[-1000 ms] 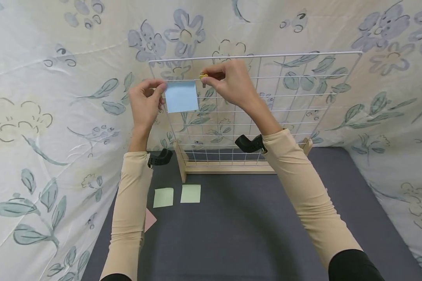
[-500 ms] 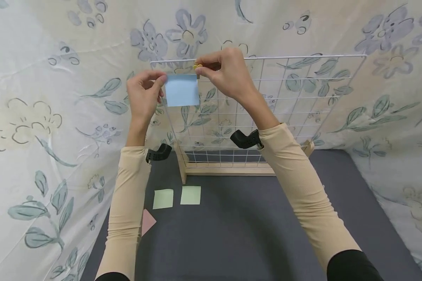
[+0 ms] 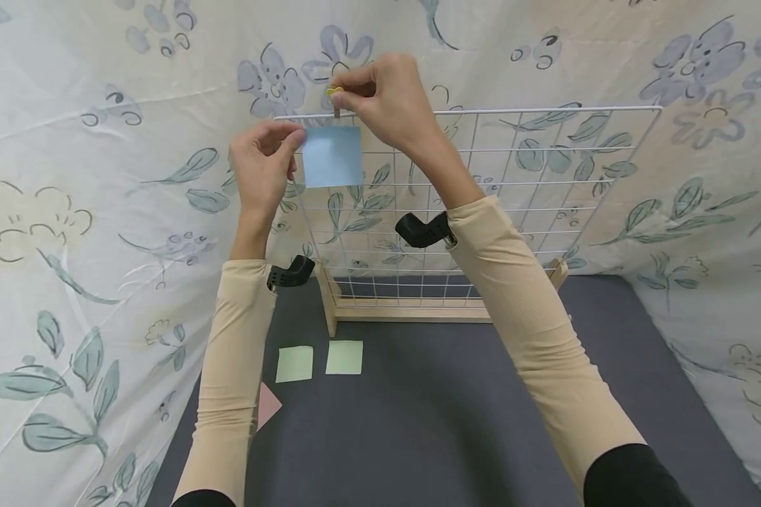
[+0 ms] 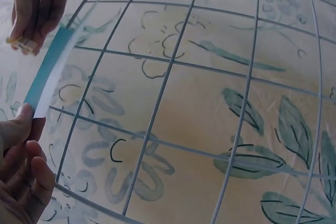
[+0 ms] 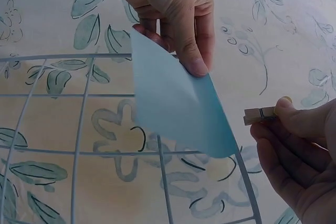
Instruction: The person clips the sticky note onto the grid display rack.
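Observation:
My left hand (image 3: 260,165) pinches a blue paper note (image 3: 332,158) by its upper left corner. The note hangs in front of the white wire grid (image 3: 514,110), near its top left, with its upper edge just under the top bar. Between thumb and fingers, my right hand (image 3: 390,98) pinches a small wooden clothespin (image 5: 260,115) with a yellow decoration on its handle end. In the head view the clothespin points down, close above the note's top edge. From the right wrist view, it is apart from the paper, which curves slightly.
A wooden base (image 3: 412,310) holds the grid upright on the dark grey table (image 3: 406,415). Two green notes, one (image 3: 294,364) left of the other (image 3: 344,357), lie in front of it. A pink note (image 3: 268,405) is partly hidden by my left sleeve. Floral cloth hangs behind.
My right hand has moved up and left with the clothespin, from beside the note to above its top edge. My left hand has raised the note slightly toward the top bar.

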### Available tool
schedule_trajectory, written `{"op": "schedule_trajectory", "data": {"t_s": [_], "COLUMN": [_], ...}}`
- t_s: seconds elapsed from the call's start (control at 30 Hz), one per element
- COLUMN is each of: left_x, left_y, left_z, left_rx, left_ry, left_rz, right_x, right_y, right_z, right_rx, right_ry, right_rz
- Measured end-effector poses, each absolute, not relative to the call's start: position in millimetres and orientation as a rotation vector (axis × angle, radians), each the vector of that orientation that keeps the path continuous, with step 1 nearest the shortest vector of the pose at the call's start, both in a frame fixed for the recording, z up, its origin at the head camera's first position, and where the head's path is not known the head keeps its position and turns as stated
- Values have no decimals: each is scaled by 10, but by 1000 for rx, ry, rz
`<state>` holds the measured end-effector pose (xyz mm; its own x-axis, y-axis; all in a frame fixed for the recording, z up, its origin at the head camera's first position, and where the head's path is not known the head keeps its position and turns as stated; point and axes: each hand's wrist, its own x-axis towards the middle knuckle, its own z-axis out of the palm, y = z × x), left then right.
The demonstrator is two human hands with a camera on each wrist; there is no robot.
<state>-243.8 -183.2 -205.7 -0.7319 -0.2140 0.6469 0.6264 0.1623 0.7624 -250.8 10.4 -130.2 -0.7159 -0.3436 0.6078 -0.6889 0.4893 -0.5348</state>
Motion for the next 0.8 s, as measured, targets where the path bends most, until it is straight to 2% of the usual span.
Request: {"op": "schedule_trajectory", "data": {"t_s": [0.8], "left_x": [-2382], "left_y": [-1770], "left_z": [-1996], "left_rx": [-284], "left_ry": [-1782], "left_rz": [-1660], "right_x": [-2571], "right_y": [25], "right_z": [-1250], "right_rx": [900], "right_ry": [-2398], "right_rz": [1100]}}
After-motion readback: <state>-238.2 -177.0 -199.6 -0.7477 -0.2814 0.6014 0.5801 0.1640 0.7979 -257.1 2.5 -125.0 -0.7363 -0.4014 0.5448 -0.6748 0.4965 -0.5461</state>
